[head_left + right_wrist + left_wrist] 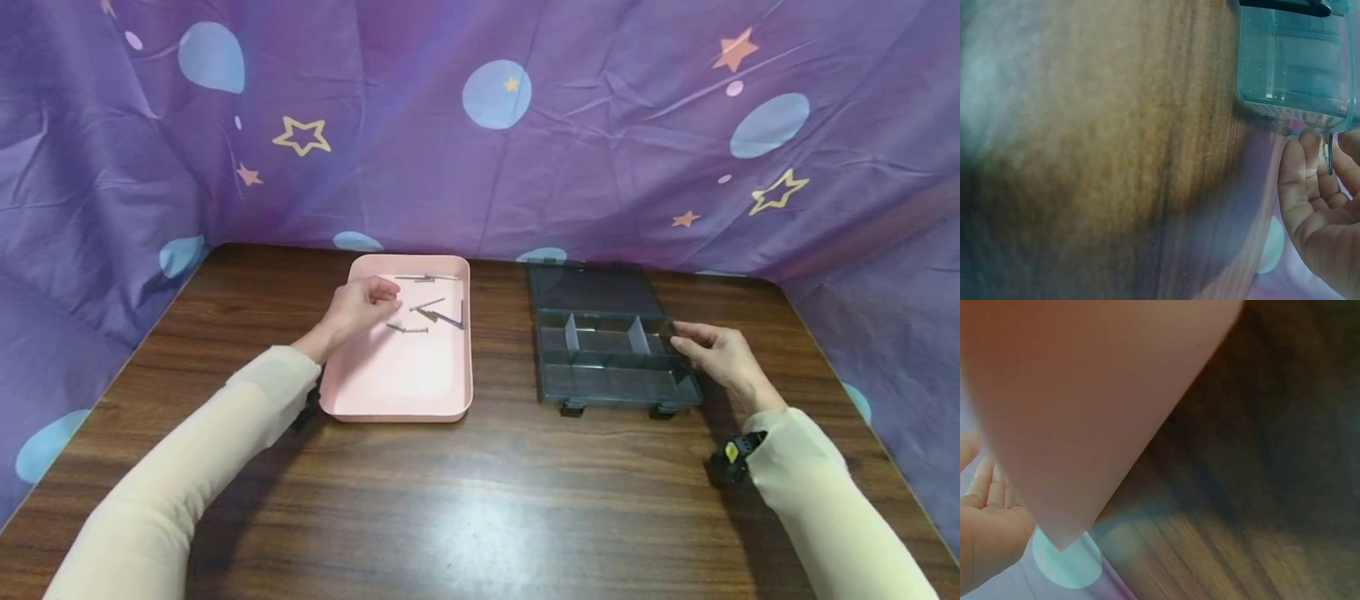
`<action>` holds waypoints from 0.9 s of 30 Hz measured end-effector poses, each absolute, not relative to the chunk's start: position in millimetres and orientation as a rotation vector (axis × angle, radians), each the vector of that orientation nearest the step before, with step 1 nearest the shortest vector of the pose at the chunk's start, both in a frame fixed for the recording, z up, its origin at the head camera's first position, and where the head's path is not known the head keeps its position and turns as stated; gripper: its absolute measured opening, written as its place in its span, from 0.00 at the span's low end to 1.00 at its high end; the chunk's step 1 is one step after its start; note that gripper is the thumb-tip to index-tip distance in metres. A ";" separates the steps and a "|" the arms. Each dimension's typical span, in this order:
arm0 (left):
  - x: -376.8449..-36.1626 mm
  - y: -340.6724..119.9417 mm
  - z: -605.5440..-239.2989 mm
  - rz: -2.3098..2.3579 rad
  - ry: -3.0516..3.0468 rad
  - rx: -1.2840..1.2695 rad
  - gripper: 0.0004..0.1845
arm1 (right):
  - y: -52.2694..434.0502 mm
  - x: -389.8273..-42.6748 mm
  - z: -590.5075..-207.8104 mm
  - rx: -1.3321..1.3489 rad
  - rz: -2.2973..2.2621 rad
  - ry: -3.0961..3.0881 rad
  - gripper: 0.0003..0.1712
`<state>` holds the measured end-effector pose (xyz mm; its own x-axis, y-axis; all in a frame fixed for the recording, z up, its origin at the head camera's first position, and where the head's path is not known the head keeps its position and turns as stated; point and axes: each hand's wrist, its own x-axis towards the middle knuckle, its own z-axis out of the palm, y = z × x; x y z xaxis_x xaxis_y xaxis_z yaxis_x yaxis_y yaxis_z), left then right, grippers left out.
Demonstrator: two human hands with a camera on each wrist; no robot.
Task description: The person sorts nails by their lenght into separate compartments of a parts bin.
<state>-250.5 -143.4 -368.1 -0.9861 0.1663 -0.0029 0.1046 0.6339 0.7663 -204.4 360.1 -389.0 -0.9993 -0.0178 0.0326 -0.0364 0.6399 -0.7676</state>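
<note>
L to R, head view: cream left sleeve (172,483) runs up to the left hand (358,310), which hovers over the far-left part of the pink tray (405,392). Fingers curled loosely inward, tips bunched near the thumb; can't tell from this view whether anything is pinched between them. Left wrist cam shows only palm (988,537) w/ fingers fairly relaxed, plus the tray's blurred pink underside/edge (1085,412) filling most of the shot, so no help there.

In the tray's far half lie several screws: one just right of the fingertips (407,329), another angled (427,305), a pair along the back rim (426,277), plus a dark L-shaped hex key (452,318). Near half of tray is bare pink.

Tray sits on the wood-grain table (480,500), w/ a gap of table betw. it and the next item.

Right of that: clear grey compartment box (611,367), lid (592,287) flipped open toward the back, white dividers (572,335) splitting the rear row, two black latches on the near edge.

The right hand (723,354) holds the box's right edge, fingers partly curled, thumb & fingertips pinching the wall; right wrist cam shows fingertips (1304,156) at the box corner (1291,69).

Purple star-print cloth (480,125) behind all.
</note>
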 end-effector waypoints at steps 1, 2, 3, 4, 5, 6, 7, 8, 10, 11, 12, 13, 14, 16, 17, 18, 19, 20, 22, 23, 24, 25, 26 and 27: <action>-251.9 -143.1 -368.9 1.290 2.770 0.232 0.17 | 359.9 -204.6 -389.9 0.043 1.334 -2.819 0.28; -253.3 -142.9 -369.7 1.286 2.768 0.236 0.16 | 359.8 -204.9 -390.7 0.041 1.343 -2.814 0.28; -254.8 -142.9 -370.2 1.278 2.767 0.237 0.16 | 359.7 -205.1 -391.4 0.036 1.341 -2.816 0.28; -255.8 -142.8 -370.3 1.266 2.767 0.241 0.16 | 359.3 -205.0 -391.6 0.028 1.350 -2.815 0.28; -256.8 -143.1 -370.2 1.245 2.767 0.244 0.16 | 359.2 -205.1 -391.9 0.024 1.351 -2.819 0.28; -257.8 -143.5 -369.6 1.222 2.771 0.244 0.16 | 359.2 -205.2 -392.0 0.016 1.359 -2.822 0.28; -258.7 -144.1 -368.4 1.202 2.772 0.245 0.16 | 359.3 -205.4 -392.0 0.015 1.357 -2.826 0.28; -259.7 -144.3 -366.4 1.186 2.774 0.238 0.16 | 359.2 -205.5 -391.6 0.015 1.357 -2.829 0.28; -262.1 -144.2 -360.9 1.154 2.789 0.241 0.16 | 359.3 -205.2 -390.0 0.014 1.355 -2.830 0.29; -263.6 -143.7 -357.5 1.148 2.797 0.240 0.16 | 359.5 -205.2 -389.3 0.015 1.358 -2.826 0.29; -265.1 -142.9 -354.0 1.146 2.807 0.246 0.15 | 359.8 -205.1 -388.6 0.014 1.369 -2.818 0.29; -266.7 -141.6 -350.5 1.145 2.815 0.249 0.15 | 360.0 -204.9 -388.0 0.014 1.374 -2.811 0.30; -268.5 -140.3 -347.5 1.142 2.825 0.253 0.15 | 360.3 -204.9 -387.7 0.013 1.379 -2.807 0.30; -272.0 -137.2 -343.5 1.148 2.826 0.261 0.15 | 360.8 -205.2 -388.0 0.006 1.390 -2.798 0.30; -273.6 -135.6 -342.7 1.156 2.823 0.256 0.15 | 360.9 -205.3 -388.6 0.001 1.400 -2.795 0.30; -275.1 -134.0 -342.7 1.168 2.813 0.249 0.15 | 360.9 -205.6 -389.4 -0.001 1.406 -2.795 0.30; -276.3 -132.5 -343.5 1.187 2.800 0.230 0.16 | 360.9 -205.8 -390.3 0.000 1.401 -2.799 0.30; -277.4 -131.0 -344.9 1.201 2.791 0.213 0.16 | 360.7 -206.0 -391.2 -0.001 1.400 -2.803 0.29; -279.4 -128.3 -348.6 1.239 2.770 0.166 0.16 | 360.3 -206.0 -392.4 -0.009 1.405 -2.810 0.30; -280.3 -127.1 -350.5 1.254 2.761 0.141 0.15 | 360.3 -205.9 -392.7 -0.015 1.412 -2.811 0.30; -280.9 -126.0 -352.6 1.279 2.740 0.117 0.15 | 360.5 -205.7 -392.9 -0.018 1.401 -2.819 0.30; -281.6 -125.1 -354.6 1.298 2.724 0.094 0.15 | 360.9 -205.5 -393.0 -0.022 1.401 -2.819 0.30; -282.2 -124.4 -356.5 1.319 2.701 0.077 0.15 | 361.1 -205.2 -392.9 -0.027 1.404 -2.819 0.30; -283.0 -123.8 -358.5 1.346 2.668 0.063 0.16 | 361.5 -204.7 -392.6 -0.032 1.413 -2.818 0.31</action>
